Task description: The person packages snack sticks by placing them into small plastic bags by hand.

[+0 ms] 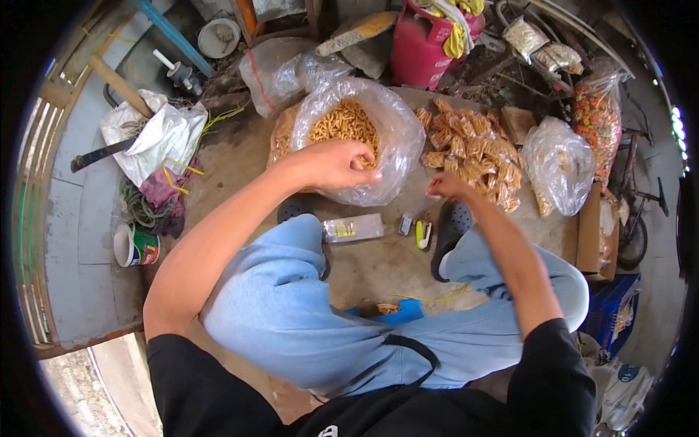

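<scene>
Above the near edge of a large clear plastic bag point(404, 124) is my left hand point(341, 164), its fingers curled with thumb and fingertips apart and nothing visible between them. Brown stick-shaped snacks point(346, 124) fill that bag. My right hand point(450, 187) is closed in a pinch near a pile of small filled snack packets point(477, 149); what it holds is too small to make out. On the floor between my feet lie a pack of clear plastic bags point(353, 228), a small box point(405, 223) and a green and white stapler point(424, 235).
A pink gas cylinder point(422, 51) stands behind the bag. At the right are a clear bag of snacks point(559, 164), a bag of colorful snacks point(598, 120), a cardboard box point(591, 233) and a blue crate point(611, 313). A white sack point(175, 138) lies left.
</scene>
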Motion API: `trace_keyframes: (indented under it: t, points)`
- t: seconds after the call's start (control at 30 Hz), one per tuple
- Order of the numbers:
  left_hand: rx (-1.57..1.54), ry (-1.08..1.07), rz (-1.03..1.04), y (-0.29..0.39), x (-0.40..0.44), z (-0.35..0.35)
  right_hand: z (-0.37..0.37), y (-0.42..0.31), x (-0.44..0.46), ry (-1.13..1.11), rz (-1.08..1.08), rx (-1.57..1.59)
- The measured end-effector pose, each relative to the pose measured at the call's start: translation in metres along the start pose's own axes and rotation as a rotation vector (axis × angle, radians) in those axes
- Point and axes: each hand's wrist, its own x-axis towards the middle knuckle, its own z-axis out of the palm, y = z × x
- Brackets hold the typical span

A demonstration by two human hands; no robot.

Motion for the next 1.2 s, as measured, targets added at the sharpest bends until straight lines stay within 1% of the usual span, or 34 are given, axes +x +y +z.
trace_keyframes:
  t: [0.03, 0.07, 0.1, 0.13, 0.17, 0.2, 0.23, 0.27, 0.3, 0.33, 0.37, 0.4, 0.43, 0.47, 0.5, 0.53, 0.6, 0.67, 0.7, 0.73, 0.8, 0.83, 0.87, 0.9, 0.93, 0.97, 1.0, 1.07, 1.1, 1.17, 1.2]
  points:
    - [-0.005, 0.027, 0.017, -0.001, 0.004, 0.001, -0.038, -0.019, -0.006, -0.057, -0.044, -0.077]
    - [-0.005, 0.043, 0.029, -0.001, 0.008, 0.003, -0.069, -0.044, -0.020, -0.008, -0.148, -0.154]
    - [-0.056, 0.110, 0.093, -0.002, 0.012, 0.004, -0.098, -0.073, -0.035, 0.042, -0.254, -0.232]
    - [-0.104, 0.177, 0.156, 0.000, 0.015, 0.003, -0.122, -0.102, -0.047, 0.010, -0.264, -0.197]
    - [-0.079, 0.270, 0.152, 0.006, 0.018, 0.003, -0.141, -0.133, -0.062, -0.024, -0.271, -0.160]
    - [-0.075, 0.283, 0.158, 0.012, 0.021, 0.004, -0.152, -0.176, -0.092, -0.035, -0.259, -0.088]
    - [-0.136, 0.437, 0.292, 0.017, 0.024, 0.006, -0.154, -0.215, -0.122, -0.047, -0.246, -0.014]
    - [-0.196, 0.588, 0.428, 0.023, 0.027, 0.006, -0.155, -0.238, -0.142, -0.040, -0.255, -0.022]
    - [-0.189, 0.595, 0.433, 0.033, 0.024, 0.004, -0.152, -0.256, -0.161, -0.018, -0.351, 0.007]
    - [-0.242, 0.599, 0.537, 0.047, 0.017, -0.001, -0.145, -0.265, -0.175, 0.003, -0.446, 0.039]
    - [-0.291, 0.603, 0.643, 0.058, 0.011, -0.004, -0.133, -0.267, -0.188, 0.011, -0.455, 0.038]
    - [-0.276, 0.610, 0.649, 0.065, 0.009, -0.007, -0.120, -0.268, -0.201, 0.125, -0.556, -0.024]
    - [-0.443, 0.484, 0.654, 0.071, 0.007, -0.008, -0.112, -0.271, -0.209, 0.240, -0.656, -0.085]
    - [-0.612, 0.349, 0.649, 0.076, 0.005, -0.008, -0.111, -0.279, -0.217, 0.244, -0.667, -0.082]
    - [-0.696, 0.324, 0.579, 0.081, 0.002, -0.009, -0.110, -0.289, -0.228, 0.305, -0.617, -0.130]
    - [-0.682, 0.325, 0.578, 0.081, 0.001, -0.008, -0.110, -0.295, -0.234, 0.367, -0.568, -0.177]
    - [-0.836, 0.390, 0.553, 0.081, -0.001, -0.009, -0.109, -0.301, -0.234, 0.386, -0.594, -0.115]
    - [-0.847, 0.446, 0.564, 0.084, -0.011, -0.015, -0.108, -0.306, -0.234, 0.512, -0.601, 0.010]
    - [-0.879, 0.490, 0.572, 0.086, -0.016, -0.018, -0.108, -0.309, -0.234, 0.511, -0.619, 0.014]
    - [-0.866, 0.503, 0.570, 0.087, -0.021, -0.019, -0.107, -0.311, -0.234, 0.577, -0.702, 0.098]
    - [-0.825, 0.619, 0.536, 0.087, -0.028, -0.021, -0.108, -0.313, -0.234, 0.706, -0.860, 0.271]
    - [-0.815, 0.625, 0.533, 0.087, -0.031, -0.021, -0.109, -0.313, -0.237, 0.733, -0.883, 0.233]
    - [-0.745, 0.680, 0.535, 0.087, -0.033, -0.021, -0.109, -0.316, -0.242, 0.733, -0.892, 0.240]
    - [-0.675, 0.731, 0.536, 0.087, -0.035, -0.021, -0.109, -0.319, -0.248, 0.781, -0.977, 0.074]
    - [-0.667, 0.730, 0.533, 0.088, -0.037, -0.021, -0.109, -0.321, -0.250, 0.827, -1.054, -0.095]
    - [-0.596, 0.757, 0.519, 0.091, -0.040, -0.022, -0.108, -0.322, -0.248, 0.825, -1.152, -0.117]
    - [-0.527, 0.781, 0.505, 0.093, -0.042, -0.023, -0.107, -0.323, -0.249, 0.830, -1.154, -0.111]
    - [-0.499, 0.797, 0.503, 0.096, -0.046, -0.024, -0.107, -0.327, -0.253, 0.830, -1.201, -0.312]
    - [-0.478, 0.816, 0.504, 0.097, -0.046, -0.023, -0.105, -0.327, -0.253, 0.835, -1.200, -0.308]
    - [-0.493, 0.810, 0.500, 0.097, -0.046, -0.024, -0.104, -0.327, -0.253, 0.808, -1.079, -0.357]
    - [-0.513, 0.806, 0.493, 0.097, -0.045, -0.024, -0.105, -0.325, -0.251, 0.811, -1.077, -0.356]
